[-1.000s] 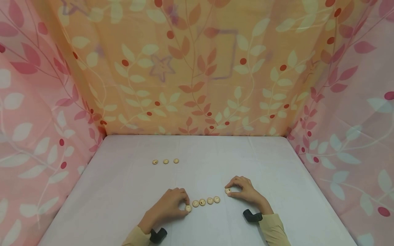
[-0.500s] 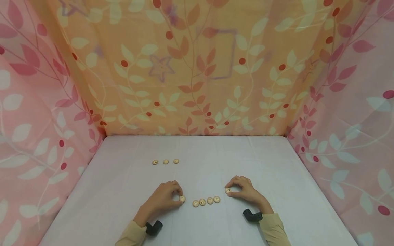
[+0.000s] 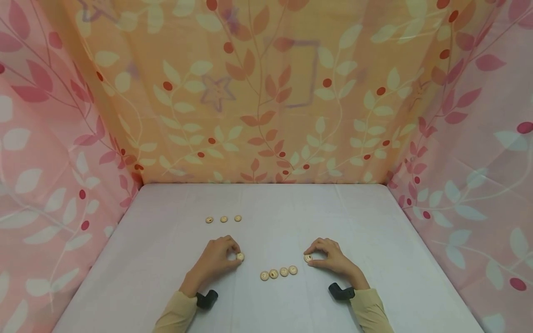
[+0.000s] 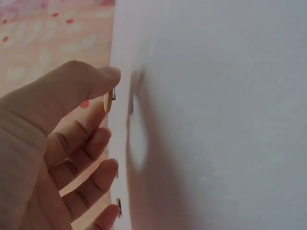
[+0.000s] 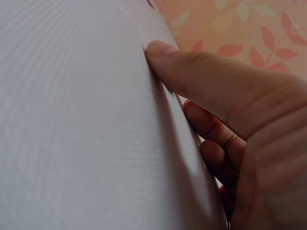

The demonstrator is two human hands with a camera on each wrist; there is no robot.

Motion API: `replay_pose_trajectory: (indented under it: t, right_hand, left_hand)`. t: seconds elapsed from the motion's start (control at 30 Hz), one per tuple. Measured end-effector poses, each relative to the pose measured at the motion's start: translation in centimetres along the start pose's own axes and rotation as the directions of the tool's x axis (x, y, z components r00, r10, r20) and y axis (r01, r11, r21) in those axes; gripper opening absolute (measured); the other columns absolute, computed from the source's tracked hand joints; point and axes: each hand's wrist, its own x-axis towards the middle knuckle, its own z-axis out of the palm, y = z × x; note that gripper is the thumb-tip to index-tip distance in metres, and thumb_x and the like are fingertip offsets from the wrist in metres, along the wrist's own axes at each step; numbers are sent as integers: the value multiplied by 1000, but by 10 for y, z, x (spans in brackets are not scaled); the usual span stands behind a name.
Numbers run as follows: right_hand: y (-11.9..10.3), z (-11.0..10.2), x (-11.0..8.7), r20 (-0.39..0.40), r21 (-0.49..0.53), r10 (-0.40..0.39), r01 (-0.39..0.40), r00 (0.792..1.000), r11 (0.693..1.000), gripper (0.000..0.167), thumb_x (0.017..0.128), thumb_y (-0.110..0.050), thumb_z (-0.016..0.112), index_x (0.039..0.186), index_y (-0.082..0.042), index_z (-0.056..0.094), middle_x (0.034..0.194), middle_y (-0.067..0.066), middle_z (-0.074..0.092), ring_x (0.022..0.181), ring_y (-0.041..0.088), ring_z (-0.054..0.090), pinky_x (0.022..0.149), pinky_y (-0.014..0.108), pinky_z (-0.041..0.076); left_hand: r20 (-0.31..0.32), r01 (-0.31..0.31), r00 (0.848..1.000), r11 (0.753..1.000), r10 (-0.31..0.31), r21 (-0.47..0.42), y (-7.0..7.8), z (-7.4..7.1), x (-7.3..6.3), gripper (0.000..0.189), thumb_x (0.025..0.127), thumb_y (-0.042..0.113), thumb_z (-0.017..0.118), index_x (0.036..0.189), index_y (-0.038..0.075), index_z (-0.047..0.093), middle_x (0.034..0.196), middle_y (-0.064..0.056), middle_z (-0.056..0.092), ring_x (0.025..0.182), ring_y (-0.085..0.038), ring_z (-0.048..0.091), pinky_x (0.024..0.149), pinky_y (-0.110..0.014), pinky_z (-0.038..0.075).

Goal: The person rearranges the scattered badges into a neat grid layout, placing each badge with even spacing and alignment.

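Note:
In the head view my left hand [image 3: 217, 258] pinches a small round wooden disc [image 3: 240, 256] between thumb and fingers, left of the middle of the table. The left wrist view shows this disc edge-on [image 4: 108, 100], apart from the white surface, with a thin dark part on one side. On the right, my right hand [image 3: 331, 257] holds a similar wooden disc [image 3: 308, 258] with a dark mark, at the table surface; the thumb mostly hides it in the right wrist view. Between the hands, slightly nearer, several pale discs [image 3: 273, 274] lie in a slanting row.
Three more wooden discs [image 3: 224, 219] lie spaced in a row farther back on the left. The white table [image 3: 333, 208] is bounded by an orange leaf-patterned curtain [image 3: 266, 115] behind and pink ones at both sides. Each wrist wears a black camera [image 3: 341, 292].
My left hand has lifted its disc from the left end of the near row and carried it back and to the left. The right hand has stayed in place with its disc.

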Motion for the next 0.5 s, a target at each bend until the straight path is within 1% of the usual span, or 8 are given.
replay_pose_trajectory:
  t: [0.1,0.23,0.37,0.5]
  right_hand:
    - [0,0,1,4,6,12,-12,1000,1000,26,74,-36,75,98,-27,67,98,-16,60,94,5,47,88,39,17]
    - [1,0,1,7,7,21,-22,1000,1000,26,74,-37,75,97,-28,67,98,-17,60,94,4,47,89,40,17]
    - [3,0,1,8,10,22,-22,1000,1000,26,74,-37,75,97,-28,67,98,-17,60,95,4,48,89,42,17]
    - [3,0,1,7,10,19,-19,1000,1000,25,74,-37,75,97,-29,67,98,-16,60,95,5,47,90,44,17]
  left_hand:
    - [-34,18,999,1000,-17,10,-5,1,4,18,71,34,77,80,27,63,78,15,54,67,-5,43,73,-34,35]
    - [-43,70,997,997,-69,23,-12,4,8,19,70,35,77,81,28,63,78,15,53,66,-5,43,68,-29,34]
    - [-41,115,992,993,-116,-12,-15,4,12,18,71,36,76,81,28,64,78,15,54,66,-6,43,64,-27,35]
    - [-46,125,991,992,-127,-36,-17,2,17,18,71,35,76,81,27,64,79,13,54,66,-7,44,62,-27,36]
